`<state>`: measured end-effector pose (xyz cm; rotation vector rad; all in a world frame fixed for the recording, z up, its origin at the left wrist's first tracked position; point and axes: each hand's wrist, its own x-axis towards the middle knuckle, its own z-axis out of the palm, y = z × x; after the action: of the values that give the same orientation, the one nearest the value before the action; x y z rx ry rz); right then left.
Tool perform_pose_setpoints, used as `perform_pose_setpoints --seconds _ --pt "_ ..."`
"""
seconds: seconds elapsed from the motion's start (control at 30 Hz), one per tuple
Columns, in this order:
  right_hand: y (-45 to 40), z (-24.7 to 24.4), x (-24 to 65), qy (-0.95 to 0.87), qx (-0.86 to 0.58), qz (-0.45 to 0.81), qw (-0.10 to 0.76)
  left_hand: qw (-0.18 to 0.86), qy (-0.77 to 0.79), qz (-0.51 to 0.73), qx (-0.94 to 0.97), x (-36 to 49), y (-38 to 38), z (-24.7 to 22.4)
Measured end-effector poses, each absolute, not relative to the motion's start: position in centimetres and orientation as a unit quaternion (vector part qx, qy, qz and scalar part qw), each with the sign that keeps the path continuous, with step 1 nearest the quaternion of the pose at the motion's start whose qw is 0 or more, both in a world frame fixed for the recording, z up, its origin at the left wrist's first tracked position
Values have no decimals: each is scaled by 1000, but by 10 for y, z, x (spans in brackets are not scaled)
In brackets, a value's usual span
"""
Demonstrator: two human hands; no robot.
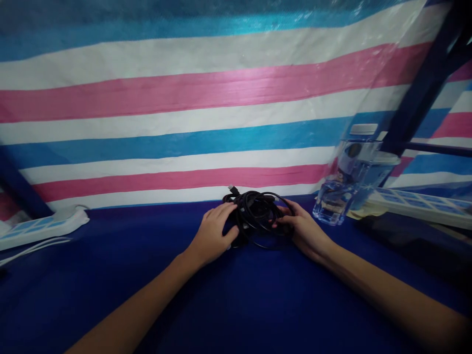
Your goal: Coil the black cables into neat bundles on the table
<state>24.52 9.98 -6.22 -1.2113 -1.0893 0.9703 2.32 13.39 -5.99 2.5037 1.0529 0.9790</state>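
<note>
On the worktop (228,305), black cables (254,206) are bunched before the striped sheet (184,93). Their left side is touched by the left grip (233,219), thumb held apart from fingers; their right side is clasped within the curled right grip (282,216).

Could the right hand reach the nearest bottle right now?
Probably yes: the bottle stands beside the right hand, with nothing visible between them, though its fingers would likely need to leave the cable first.
</note>
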Motion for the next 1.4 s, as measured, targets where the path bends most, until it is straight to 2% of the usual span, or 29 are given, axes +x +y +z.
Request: perform_pose_setpoints --seconds 0.17,0.3,0.37,0.53,0.7,0.8,0.97,1.07,1.2,1.4 --pt "105 -56 270 -547 -607 279 504 8 404 177 897 11 139 -37" --pt "108 -56 290 -590 -648 145 458 -59 425 133 894 -20 155 -17" --pt "105 -55 290 -618 -637 90 451 -36 422 116 899 -38 162 -10" --pt "89 -41 258 -771 -519 -73 362 126 369 94 916 -55 162 -2" --pt "100 -15 202 -872 -403 -15 277 160 374 141 903 -47 152 16" --pt "127 6 172 -884 -369 -16 286 186 364 180 895 -51 150 30" --pt "168 31 149 -895 -365 117 228 68 377 278 881 -70 165 35" --pt "177 32 156 -849 -442 116 266 46 483 210 849 -89 181 23" --pt "179 19 186 -751 -566 113 320 110 587 82 798 -115 198 -2" --pt "174 2 227 -704 -647 32 293 147 630 69 760 -125 202 -25"
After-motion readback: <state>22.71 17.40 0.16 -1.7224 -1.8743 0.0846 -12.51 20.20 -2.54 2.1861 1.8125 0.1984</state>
